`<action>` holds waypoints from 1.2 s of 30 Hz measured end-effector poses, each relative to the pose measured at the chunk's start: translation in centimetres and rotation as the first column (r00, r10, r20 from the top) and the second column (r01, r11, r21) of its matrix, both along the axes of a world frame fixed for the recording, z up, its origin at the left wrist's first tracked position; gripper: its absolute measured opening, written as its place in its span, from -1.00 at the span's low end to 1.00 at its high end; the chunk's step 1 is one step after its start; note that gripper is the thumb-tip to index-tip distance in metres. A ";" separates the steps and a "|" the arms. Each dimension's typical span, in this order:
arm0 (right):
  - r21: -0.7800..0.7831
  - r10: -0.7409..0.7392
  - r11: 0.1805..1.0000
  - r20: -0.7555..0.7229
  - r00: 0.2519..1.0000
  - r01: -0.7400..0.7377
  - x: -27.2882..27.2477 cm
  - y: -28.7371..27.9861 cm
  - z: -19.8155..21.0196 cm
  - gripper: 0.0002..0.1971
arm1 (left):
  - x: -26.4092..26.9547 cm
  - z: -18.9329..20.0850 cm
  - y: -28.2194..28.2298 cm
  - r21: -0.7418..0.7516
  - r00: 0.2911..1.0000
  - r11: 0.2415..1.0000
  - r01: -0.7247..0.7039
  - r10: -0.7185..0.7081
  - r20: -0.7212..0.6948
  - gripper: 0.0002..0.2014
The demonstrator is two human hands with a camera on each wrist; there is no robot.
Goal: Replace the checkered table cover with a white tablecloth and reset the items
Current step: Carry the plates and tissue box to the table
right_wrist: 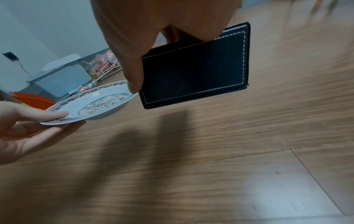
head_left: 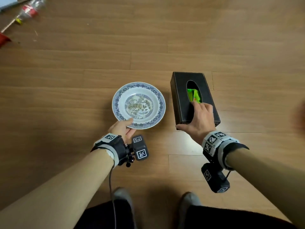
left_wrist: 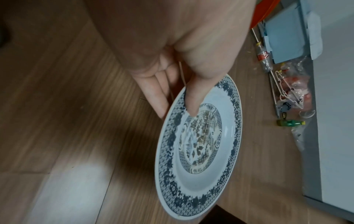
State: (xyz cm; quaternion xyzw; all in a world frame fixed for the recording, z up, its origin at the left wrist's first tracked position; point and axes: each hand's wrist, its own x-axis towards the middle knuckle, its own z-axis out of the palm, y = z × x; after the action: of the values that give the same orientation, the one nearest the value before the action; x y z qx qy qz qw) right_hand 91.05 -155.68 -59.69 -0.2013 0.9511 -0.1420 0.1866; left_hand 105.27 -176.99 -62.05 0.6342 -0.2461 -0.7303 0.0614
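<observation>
Blue-patterned plate (head_left: 139, 105) pinched at its near rim by left hand (head_left: 123, 129), black tissue box (head_left: 194, 100) gripped by right hand (head_left: 198, 120)

Home room, wood plank floor (head_left: 148, 47), floor clutter (left_wrist: 291, 97)

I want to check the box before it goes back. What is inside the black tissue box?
Through the oval opening of the black tissue box, a bright green packet shows. The rest of the inside is hidden by the walls and the right hand.
</observation>
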 end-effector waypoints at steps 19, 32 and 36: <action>-0.060 0.037 0.997 -0.240 0.970 -0.053 -5.8 -6.8 -20.4 0.04 | -4.8 -19.6 -10.4 -0.138 0.991 0.990 0.021 -0.039 -0.130 -0.79; -0.068 0.059 0.995 -0.205 0.977 -0.075 -3.4 -5.1 -22.8 -0.07 | -2.1 -22.9 -12.1 -0.119 0.999 0.993 -0.001 -0.005 -0.051 -0.80; 0.007 0.121 0.993 -0.207 0.971 -0.122 -3.2 -5.2 -23.0 -0.07 | -1.3 -24.0 -11.8 -0.097 0.999 0.995 0.011 -0.014 -0.036 -0.81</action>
State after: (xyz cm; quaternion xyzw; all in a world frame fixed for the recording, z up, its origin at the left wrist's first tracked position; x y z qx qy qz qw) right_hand 87.89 -160.84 -82.64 -0.2732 0.9509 -0.1112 0.0941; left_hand 103.98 -188.76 -86.03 0.6156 -0.2842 -0.7293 0.0921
